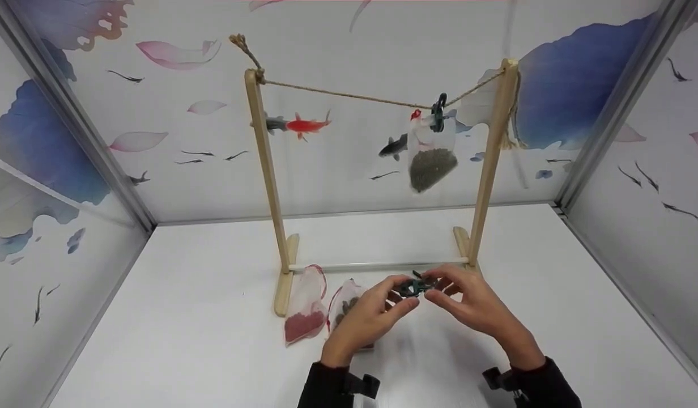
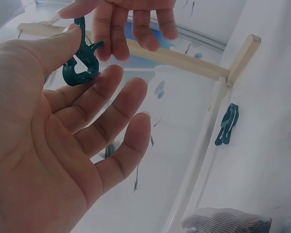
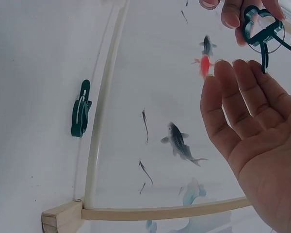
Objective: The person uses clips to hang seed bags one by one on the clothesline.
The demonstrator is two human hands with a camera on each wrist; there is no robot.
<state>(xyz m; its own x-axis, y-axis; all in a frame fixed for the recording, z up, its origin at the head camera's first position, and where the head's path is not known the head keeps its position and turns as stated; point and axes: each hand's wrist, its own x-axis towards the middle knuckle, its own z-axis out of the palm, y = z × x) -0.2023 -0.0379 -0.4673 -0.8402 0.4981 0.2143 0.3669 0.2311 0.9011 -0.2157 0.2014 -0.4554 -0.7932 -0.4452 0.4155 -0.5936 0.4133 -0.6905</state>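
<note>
A dark green plastic clip (image 1: 414,287) is held up between both hands above the white table. My left hand (image 1: 374,311) pinches its looped end between thumb and index finger, the other fingers loosely bent. The right hand (image 1: 468,300) has its thumb and index fingertip on the clip's two handles, as the right wrist view shows. Beside the left hand lie a mesh bag of pink granules (image 1: 303,326) and a mesh bag with dark pieces (image 1: 344,306), partly hidden by that hand. A second green clip (image 3: 81,109) lies on the table near the rack's white bottom bar.
Behind the hands stands a wooden rack (image 1: 485,164) with a sagging rope (image 1: 337,93) between its posts. From the rope's right part, a green clip (image 1: 438,113) holds a hanging mesh bag of greyish-brown grains (image 1: 433,169). Printed walls (image 1: 337,181) enclose the table's back and sides.
</note>
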